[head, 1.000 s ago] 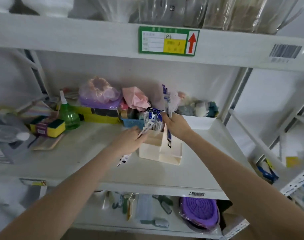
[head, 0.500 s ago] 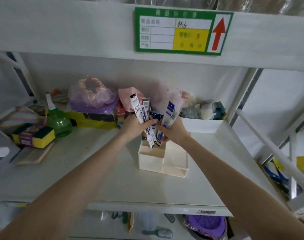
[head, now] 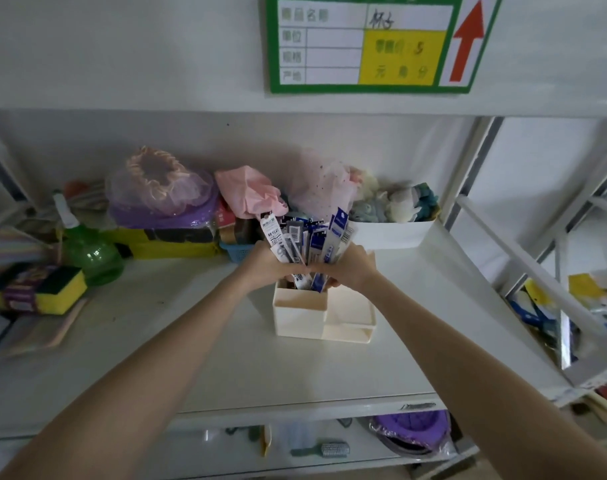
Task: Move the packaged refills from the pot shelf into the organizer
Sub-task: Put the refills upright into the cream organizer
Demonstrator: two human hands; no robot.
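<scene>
A bunch of packaged refills [head: 307, 239] in blue, white and black sleeves stands upright, fanned out, with its lower ends inside the tall back-left compartment of a cream organizer [head: 324, 315] on the white shelf [head: 225, 358]. My left hand [head: 269, 266] grips the bunch from the left. My right hand [head: 352, 268] grips it from the right. The fingers of both hands curl around the packs just above the organizer's rim. The organizer's lower right compartment holds nothing visible.
Behind stand a white bin of plush items [head: 393, 226], pink bags [head: 248, 192], a purple wrapped item [head: 163, 192], yellow boxes [head: 172, 242], a green spray bottle [head: 87, 247] and sponges [head: 35, 289]. A shelf edge with a green label [head: 371, 43] hangs overhead.
Both hands have gathered the loose refills into one upright bunch and lowered its ends into the organizer. The camera has moved closer to the shelf.
</scene>
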